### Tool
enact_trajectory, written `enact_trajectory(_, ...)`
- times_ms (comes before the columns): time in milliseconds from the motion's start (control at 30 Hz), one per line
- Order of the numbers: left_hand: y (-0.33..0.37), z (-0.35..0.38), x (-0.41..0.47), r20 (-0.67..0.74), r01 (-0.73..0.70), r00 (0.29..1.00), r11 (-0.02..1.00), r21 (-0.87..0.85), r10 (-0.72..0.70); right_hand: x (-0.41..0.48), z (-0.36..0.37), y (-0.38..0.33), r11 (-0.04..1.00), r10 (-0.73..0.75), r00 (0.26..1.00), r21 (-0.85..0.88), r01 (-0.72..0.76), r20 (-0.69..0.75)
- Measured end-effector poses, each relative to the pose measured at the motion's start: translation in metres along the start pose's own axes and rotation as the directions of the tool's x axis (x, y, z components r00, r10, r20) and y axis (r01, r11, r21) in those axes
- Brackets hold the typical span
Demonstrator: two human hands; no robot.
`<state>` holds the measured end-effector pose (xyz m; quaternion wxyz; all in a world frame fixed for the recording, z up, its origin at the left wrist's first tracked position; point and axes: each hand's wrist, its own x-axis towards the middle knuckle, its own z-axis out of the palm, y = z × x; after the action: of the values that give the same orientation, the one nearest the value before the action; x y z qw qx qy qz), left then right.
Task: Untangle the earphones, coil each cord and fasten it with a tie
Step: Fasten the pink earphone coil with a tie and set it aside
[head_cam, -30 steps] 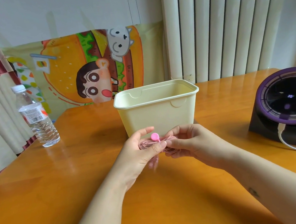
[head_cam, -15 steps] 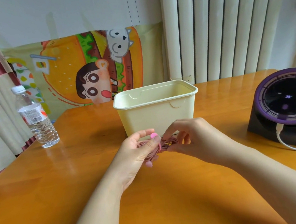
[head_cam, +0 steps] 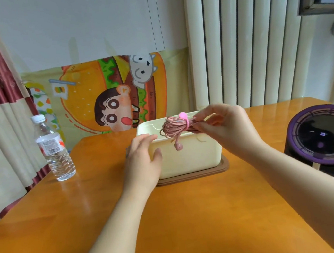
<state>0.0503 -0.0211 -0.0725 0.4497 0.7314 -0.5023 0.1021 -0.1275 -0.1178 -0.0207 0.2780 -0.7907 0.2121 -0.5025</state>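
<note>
My right hand (head_cam: 225, 126) pinches one end of a coiled pink earphone cord (head_cam: 172, 126) and holds it over the rim of the cream plastic box (head_cam: 187, 157). A bright pink tie (head_cam: 183, 117) wraps round the coil's middle. One earbud (head_cam: 178, 146) dangles below it, in front of the box wall. My left hand (head_cam: 143, 161) hovers with relaxed fingers beside the box's left front corner and holds nothing. The inside of the box is hidden from here.
The box stands on a brown lid (head_cam: 195, 175) on the orange wooden table (head_cam: 88, 205). A water bottle (head_cam: 53, 149) stands at the left edge. A black and purple round device (head_cam: 322, 138) sits at the right.
My right hand has lifted the tied coil from low in front of the box up to its rim. My left hand has let go of the cord and opened beside the box.
</note>
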Motion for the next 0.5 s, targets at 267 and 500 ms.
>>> enact_trajectory(267, 0.003, 0.005, 0.009, 0.105, -0.066, 0.993, 0.978, 0.199, 0.046, 0.068, 0.019, 0.022, 0.957, 0.054, 0.999, -0.286, -0.051, 0.003)
enact_trajectory(500, 0.0, 0.004, 0.002, 0.127, -0.09, 0.99, 0.974, 0.207, 0.064, 0.075, 0.037, 0.045, 0.838, 0.288, 0.879, -0.544, -0.039, 0.38)
